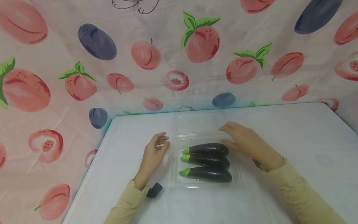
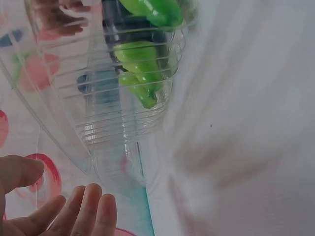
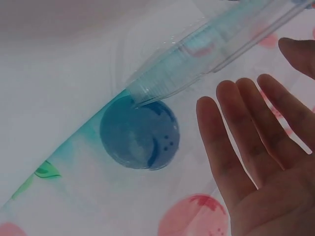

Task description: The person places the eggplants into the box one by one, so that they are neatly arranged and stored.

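Observation:
Three glossy dark eggplants (image 1: 209, 175) lie side by side in a clear plastic clamshell box (image 1: 195, 186), their green stem ends pointing left. The box's lid (image 1: 198, 123) is folded back, away from the person. At the left side of the box hovers my left hand (image 1: 153, 152), fingers loosely bent and holding nothing. Through the ribbed box wall, the left wrist view shows the green stems (image 2: 140, 61). My right hand (image 1: 246, 141) is by the box's far right side, where lid and base join. The right wrist view has its fingers (image 3: 231, 132) extended, apart from the plastic.
The box stands on a white-covered table (image 1: 293, 149). Behind and to the left hangs a fruit-print cloth (image 1: 156, 25), meeting the table's far edge. A dark strap piece (image 1: 154, 190) shows at the left wrist.

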`<act>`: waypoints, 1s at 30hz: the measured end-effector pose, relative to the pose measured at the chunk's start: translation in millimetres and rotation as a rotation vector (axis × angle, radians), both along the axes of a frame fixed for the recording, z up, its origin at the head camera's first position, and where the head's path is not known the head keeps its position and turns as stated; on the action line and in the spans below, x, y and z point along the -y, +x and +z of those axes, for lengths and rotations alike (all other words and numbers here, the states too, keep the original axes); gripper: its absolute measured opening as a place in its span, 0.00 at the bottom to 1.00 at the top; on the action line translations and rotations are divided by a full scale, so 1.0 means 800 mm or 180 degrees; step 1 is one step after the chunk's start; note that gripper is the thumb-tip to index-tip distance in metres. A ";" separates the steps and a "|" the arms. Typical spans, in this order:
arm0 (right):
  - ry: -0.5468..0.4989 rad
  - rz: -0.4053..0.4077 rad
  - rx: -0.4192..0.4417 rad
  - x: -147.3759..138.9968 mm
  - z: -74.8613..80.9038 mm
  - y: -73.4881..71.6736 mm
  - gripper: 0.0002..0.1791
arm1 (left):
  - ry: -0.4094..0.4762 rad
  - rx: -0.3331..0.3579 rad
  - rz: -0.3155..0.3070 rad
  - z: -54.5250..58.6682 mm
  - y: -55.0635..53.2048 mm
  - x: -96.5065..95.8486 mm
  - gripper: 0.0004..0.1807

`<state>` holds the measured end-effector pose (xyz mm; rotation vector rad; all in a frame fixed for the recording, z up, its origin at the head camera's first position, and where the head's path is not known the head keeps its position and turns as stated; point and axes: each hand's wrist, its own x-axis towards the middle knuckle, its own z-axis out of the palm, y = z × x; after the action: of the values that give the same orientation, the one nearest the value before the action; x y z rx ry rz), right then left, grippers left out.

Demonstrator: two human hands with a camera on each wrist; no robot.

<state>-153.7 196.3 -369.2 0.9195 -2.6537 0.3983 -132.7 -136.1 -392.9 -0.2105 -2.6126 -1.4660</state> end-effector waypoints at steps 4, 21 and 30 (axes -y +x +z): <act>-0.0067 -0.0108 0.0066 -0.003 -0.002 -0.006 0.21 | 0.0021 -0.0037 -0.0011 0.001 -0.006 -0.001 0.22; -0.0716 -0.0687 0.0873 -0.012 -0.015 -0.028 0.32 | 0.0088 -0.0056 0.0033 -0.005 -0.033 -0.004 0.22; -0.0950 -0.0847 0.1225 -0.009 -0.014 -0.035 0.35 | 0.0155 0.0065 0.0072 -0.011 -0.044 -0.003 0.24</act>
<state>-181.4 203.4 -380.1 0.4237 -2.8869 0.9539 -167.8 -133.7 -401.6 -0.1607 -2.5831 -1.5303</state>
